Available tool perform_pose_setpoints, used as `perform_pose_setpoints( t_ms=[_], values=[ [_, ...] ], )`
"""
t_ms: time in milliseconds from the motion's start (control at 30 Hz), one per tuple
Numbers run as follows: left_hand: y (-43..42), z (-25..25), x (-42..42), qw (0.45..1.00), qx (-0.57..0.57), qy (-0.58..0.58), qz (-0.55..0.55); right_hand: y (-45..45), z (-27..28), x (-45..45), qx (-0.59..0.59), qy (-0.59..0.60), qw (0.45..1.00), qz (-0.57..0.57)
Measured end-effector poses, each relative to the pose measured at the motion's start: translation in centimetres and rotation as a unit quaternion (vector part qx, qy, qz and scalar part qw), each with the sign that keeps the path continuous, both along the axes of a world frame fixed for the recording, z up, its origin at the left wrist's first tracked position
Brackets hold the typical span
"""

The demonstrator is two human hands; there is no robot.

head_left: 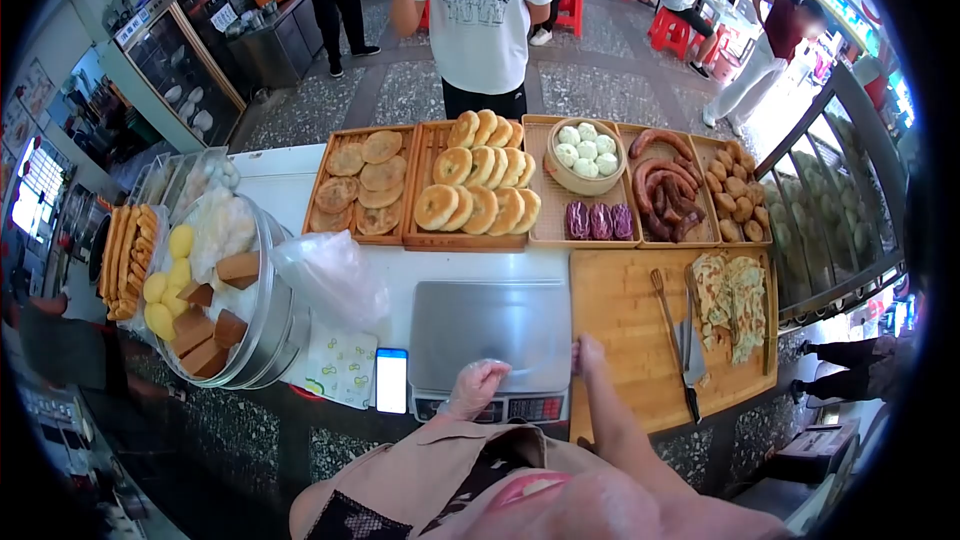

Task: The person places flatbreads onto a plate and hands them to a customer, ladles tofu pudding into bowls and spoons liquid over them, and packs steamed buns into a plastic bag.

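My left hand (478,389), in a thin clear plastic glove, is closed above the front edge of a kitchen scale (490,325). I see nothing in its curled fingers. My right hand (588,354) is closed at the scale's right side, by the left edge of a wooden cutting board (620,340). Whatever its fingers grip, if anything, is hidden. On the board lie tongs (667,312), a long knife (688,360) and pieces of flatbread (745,305). Left of the scale is a phone (392,380) with a lit white screen.
Trays hold round flat cakes (383,175), browned buns (480,205), white buns (586,150), sausages (665,185) and small brown balls (735,202). At left stand a steamer (285,310), fried dough sticks (115,265) and plastic bags (330,275). A person (480,20) stands across the counter.
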State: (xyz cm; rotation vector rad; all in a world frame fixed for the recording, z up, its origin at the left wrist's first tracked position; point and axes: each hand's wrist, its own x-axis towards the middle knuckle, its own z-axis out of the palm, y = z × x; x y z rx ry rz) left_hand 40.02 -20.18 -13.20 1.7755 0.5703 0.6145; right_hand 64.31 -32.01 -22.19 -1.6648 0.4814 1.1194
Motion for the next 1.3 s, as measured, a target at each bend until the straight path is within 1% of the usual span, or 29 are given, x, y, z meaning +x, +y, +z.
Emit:
perform_pose_setpoints(
  t_ms=[33, 133, 167, 233, 300, 367, 400, 467, 533, 567, 633, 800, 867, 1000, 1067, 1133, 1167, 1233, 1267, 1300],
  values=[
    [0.1, 0.0, 0.1, 1.000, 0.001, -0.001, 0.001, 0.4, 0.5, -0.2, -0.007, -0.012, 1.000, -0.019],
    [0.0, -1.0, 0.0, 1.000, 0.002, -0.006, 0.001, 0.6, 1.8, -0.3, -0.015, -0.006, 1.000, -0.009],
    [-0.1, -1.1, 0.0, 1.000, 0.003, -0.004, 0.000, 0.4, 1.4, -0.1, -0.015, -0.006, 1.000, -0.010],
    [-0.1, -0.5, 0.0, 1.000, -0.003, -0.001, 0.001, -0.4, -0.9, 0.5, 0.006, -0.008, 1.000, 0.026],
    [-0.1, -0.4, -0.2, 1.000, -0.010, 0.004, 0.003, -0.4, -1.2, 0.6, 0.001, -0.004, 1.000, 0.022],
    [0.0, -0.7, -0.2, 0.999, 0.040, -0.003, 0.001, -0.3, -1.3, 0.6, -0.003, -0.002, 1.000, 0.018],
    [0.0, -0.9, -0.3, 0.999, 0.039, -0.002, 0.001, -0.3, -1.1, 0.6, -0.001, -0.004, 1.000, 0.020],
    [-0.1, -1.0, -0.5, 1.000, -0.002, 0.020, -0.011, -0.4, -1.1, 0.5, 0.000, -0.006, 1.000, 0.023],
    [-0.2, -0.9, -0.5, 1.000, 0.002, 0.005, -0.007, -0.4, -1.3, 0.5, 0.009, -0.016, 1.000, 0.020],
    [-0.2, -0.9, -0.5, 1.000, 0.006, -0.012, -0.003, -0.2, -0.9, 0.4, 0.009, -0.016, 1.000, 0.020],
    [-0.2, -0.9, -0.6, 1.000, 0.008, -0.010, -0.001, 0.6, 1.2, -0.3, -0.012, -0.012, 1.000, -0.021],
    [-0.2, -0.8, -0.8, 1.000, 0.016, 0.001, -0.003, 0.6, 1.3, -0.3, -0.007, -0.010, 1.000, -0.022],
    [-0.2, -0.7, -0.9, 1.000, -0.005, 0.003, -0.002, 0.7, 1.5, -0.4, -0.008, -0.010, 1.000, -0.022],
    [-0.2, -0.4, -0.9, 1.000, -0.008, -0.004, -0.006, 0.6, 1.2, -0.4, -0.010, -0.017, 1.000, -0.021],
    [-0.1, -0.2, -0.9, 0.999, -0.002, 0.026, -0.020, 0.5, 0.6, 0.0, -0.018, -0.009, 1.000, -0.020],
    [0.1, -0.1, -0.7, 0.999, -0.003, 0.040, -0.021, -0.7, -0.8, 0.2, 0.068, -0.052, 0.995, 0.053],
    [-0.3, -0.1, -1.0, 0.998, -0.006, 0.057, -0.023, -1.0, -1.1, 0.1, 0.053, -0.040, 0.996, 0.057],
    [-0.2, 0.1, -0.8, 0.998, -0.020, 0.051, -0.031, -0.9, -1.4, 0.1, 0.087, -0.026, 0.996, 0.017],
    [0.0, 0.9, -0.7, 0.998, -0.020, 0.049, -0.038, -1.9, -1.2, -0.9, 0.086, -0.022, 0.996, 0.021],
    [0.0, -0.7, -0.8, 0.997, 0.060, 0.028, -0.032, -1.2, -0.4, -0.4, 0.058, -0.011, 0.998, 0.022]
  ],
)
